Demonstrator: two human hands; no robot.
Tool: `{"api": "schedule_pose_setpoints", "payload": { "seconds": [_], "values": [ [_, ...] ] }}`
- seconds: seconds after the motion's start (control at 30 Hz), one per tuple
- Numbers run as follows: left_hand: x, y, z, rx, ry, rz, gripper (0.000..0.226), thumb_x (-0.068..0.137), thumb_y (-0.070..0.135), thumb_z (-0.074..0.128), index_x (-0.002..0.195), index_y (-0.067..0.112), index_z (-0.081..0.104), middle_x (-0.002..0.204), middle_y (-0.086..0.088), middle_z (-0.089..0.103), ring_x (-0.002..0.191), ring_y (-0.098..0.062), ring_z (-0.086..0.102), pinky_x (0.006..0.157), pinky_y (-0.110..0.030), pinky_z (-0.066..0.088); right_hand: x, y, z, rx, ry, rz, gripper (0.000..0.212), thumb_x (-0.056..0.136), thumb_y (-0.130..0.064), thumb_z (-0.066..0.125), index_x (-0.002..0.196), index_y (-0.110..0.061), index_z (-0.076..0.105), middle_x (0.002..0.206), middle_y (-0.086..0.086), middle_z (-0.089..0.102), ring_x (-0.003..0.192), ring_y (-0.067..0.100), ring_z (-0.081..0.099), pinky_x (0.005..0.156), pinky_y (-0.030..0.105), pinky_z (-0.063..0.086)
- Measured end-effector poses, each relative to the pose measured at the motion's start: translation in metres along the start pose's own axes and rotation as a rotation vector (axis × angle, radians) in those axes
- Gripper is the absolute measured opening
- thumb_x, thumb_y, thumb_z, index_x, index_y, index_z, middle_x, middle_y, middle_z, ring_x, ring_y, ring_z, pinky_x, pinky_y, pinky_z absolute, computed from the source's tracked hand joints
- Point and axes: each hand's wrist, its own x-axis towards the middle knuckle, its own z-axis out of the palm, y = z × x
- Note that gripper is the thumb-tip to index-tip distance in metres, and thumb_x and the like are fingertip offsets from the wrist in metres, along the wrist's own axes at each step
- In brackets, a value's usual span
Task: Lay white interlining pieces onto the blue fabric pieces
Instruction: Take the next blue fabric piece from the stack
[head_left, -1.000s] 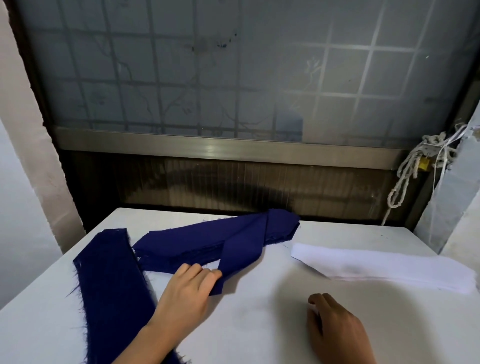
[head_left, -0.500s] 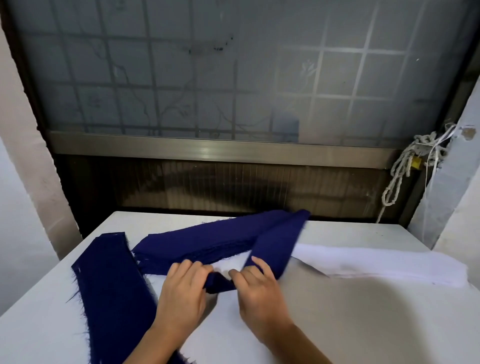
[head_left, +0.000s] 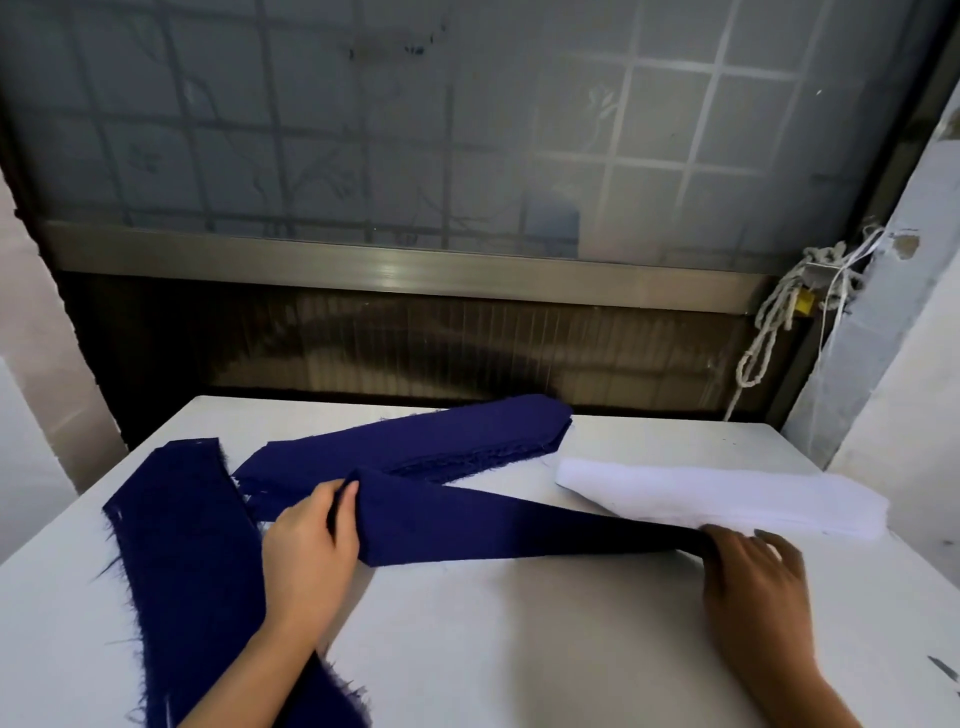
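A long blue fabric strip (head_left: 498, 525) lies stretched across the middle of the white table (head_left: 519, 649). My left hand (head_left: 309, 551) pinches its left end, thumb on top. My right hand (head_left: 753, 577) holds its right end down near the table, fingers spread over the edge. Behind the strip sits a stack of blue fabric pieces (head_left: 415, 447). Another blue piece (head_left: 182, 561) runs down the table's left side under my left forearm. The pile of white interlining pieces (head_left: 727, 499) lies at the right, just behind my right hand.
A frosted window with a metal sill (head_left: 389, 270) stands behind the table. A knotted white rope (head_left: 769, 332) hangs at the right by a grey wall. The table's near half in front of the strip is bare white surface.
My right hand took the folded strip's free end and drew it out to the right, so the strip now lies spread flat. My left hand kept its hold on the left end.
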Motion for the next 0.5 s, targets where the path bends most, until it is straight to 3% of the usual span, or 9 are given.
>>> {"api": "schedule_pose_setpoints", "payload": {
  "seconds": [0.13,0.2,0.37,0.5],
  "values": [
    [0.001,-0.001,0.002,-0.038,-0.031,-0.027,0.016,0.095,0.021,0.062,0.095,0.008,0.072,0.054,0.012,0.056,0.046,-0.004,0.053,0.047,-0.024,0.041,0.007,0.028,-0.008,0.028,-0.028,0.122,0.017,0.083,0.002,0.056,0.095,-0.001,0.069,0.073,0.012,0.07,0.066,0.038,0.062,0.082,0.047,0.042],
    [0.0,-0.001,0.003,-0.051,-0.038,-0.046,0.014,0.095,0.022,0.064,0.092,0.01,0.071,0.051,0.013,0.055,0.044,-0.004,0.053,0.045,-0.027,0.043,0.012,0.033,-0.012,0.156,-0.057,0.243,0.025,0.081,0.009,0.062,0.102,-0.004,0.066,0.073,0.009,0.07,0.063,0.035,0.059,0.075,0.044,0.047],
    [0.003,-0.008,0.006,-0.084,-0.059,-0.164,0.023,0.094,0.033,0.062,0.089,0.012,0.07,0.051,0.006,0.059,0.047,-0.011,0.058,0.05,-0.035,0.05,0.023,0.024,-0.024,0.518,-0.04,0.631,0.024,0.092,-0.011,0.054,0.108,-0.028,0.056,0.081,-0.003,0.065,0.07,0.021,0.061,0.072,0.034,0.04],
    [0.002,-0.007,0.009,-0.023,-0.133,-0.192,0.031,0.095,0.032,0.063,0.111,0.005,0.069,0.046,0.004,0.056,0.044,-0.012,0.057,0.05,-0.029,0.047,0.021,0.004,-0.017,0.411,-0.206,0.522,0.017,0.09,-0.018,0.06,0.107,-0.021,0.059,0.088,-0.004,0.063,0.075,0.02,0.06,0.07,0.034,0.044]
  ]
}}
